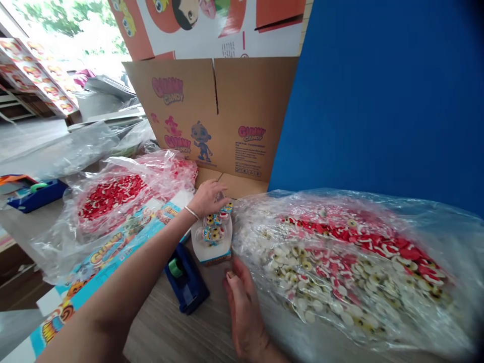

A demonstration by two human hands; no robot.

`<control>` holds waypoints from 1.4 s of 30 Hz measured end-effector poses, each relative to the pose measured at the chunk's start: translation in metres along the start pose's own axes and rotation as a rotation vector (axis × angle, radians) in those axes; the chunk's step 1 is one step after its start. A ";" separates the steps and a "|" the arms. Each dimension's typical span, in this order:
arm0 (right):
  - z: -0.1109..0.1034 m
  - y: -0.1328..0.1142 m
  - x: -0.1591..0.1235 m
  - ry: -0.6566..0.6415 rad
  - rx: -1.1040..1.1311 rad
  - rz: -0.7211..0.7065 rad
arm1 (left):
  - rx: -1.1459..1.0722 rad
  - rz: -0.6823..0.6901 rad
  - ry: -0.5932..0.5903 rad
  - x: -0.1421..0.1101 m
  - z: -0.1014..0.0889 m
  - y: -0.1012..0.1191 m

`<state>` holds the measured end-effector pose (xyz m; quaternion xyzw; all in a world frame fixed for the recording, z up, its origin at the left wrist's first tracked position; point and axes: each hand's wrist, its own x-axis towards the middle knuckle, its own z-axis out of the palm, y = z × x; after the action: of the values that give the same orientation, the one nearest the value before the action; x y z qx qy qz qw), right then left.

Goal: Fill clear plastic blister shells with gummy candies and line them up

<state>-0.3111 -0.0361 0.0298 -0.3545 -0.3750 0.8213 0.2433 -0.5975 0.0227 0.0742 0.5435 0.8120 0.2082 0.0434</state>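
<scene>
A small candy pack point(212, 237) with a clear plastic front and a pale backing stands in the middle of the table. Colourful pieces with yellow and blue prints show inside it. My left hand point(207, 199), with a light band at the wrist, is curled over the pack's top, thumb and fingers around its upper end; the fingertips are partly hidden. My right hand point(245, 307) is open beside the pack's lower right corner, its palm turned inward and its fingers partly foreshortened. A blue tape dispenser point(186, 282) with green tape sits just left of the pack.
A large clear bag of eyeball and red gummies point(333, 272) lies on the right. Another bag of red gummies point(113, 196) is at left, behind printed card strips point(109, 247). An open cardboard box point(227, 116) stands behind, beside a blue panel point(378, 101). Another tape dispenser point(38, 195) is far left.
</scene>
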 end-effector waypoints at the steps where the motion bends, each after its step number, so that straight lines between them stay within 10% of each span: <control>1: -0.005 -0.003 -0.007 0.004 0.006 0.047 | 0.014 0.059 -0.034 -0.008 0.000 0.009; 17: -0.086 -0.028 -0.081 -0.021 -0.016 0.085 | 0.317 0.176 -0.211 -0.027 -0.010 0.039; 29: -0.088 -0.026 -0.102 0.023 0.000 0.049 | 0.308 0.198 -0.282 -0.063 -0.021 0.025; 37: -0.096 -0.038 -0.116 -0.053 -0.026 0.074 | 0.199 0.117 -0.085 -0.075 -0.031 0.033; 42: -0.131 -0.085 -0.144 -0.198 -0.121 0.142 | 0.113 0.014 0.199 -0.116 -0.031 0.095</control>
<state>-0.1087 -0.0230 0.0931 -0.3111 -0.4199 0.8434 0.1246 -0.4777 -0.0599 0.1204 0.5274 0.8188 0.2156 -0.0696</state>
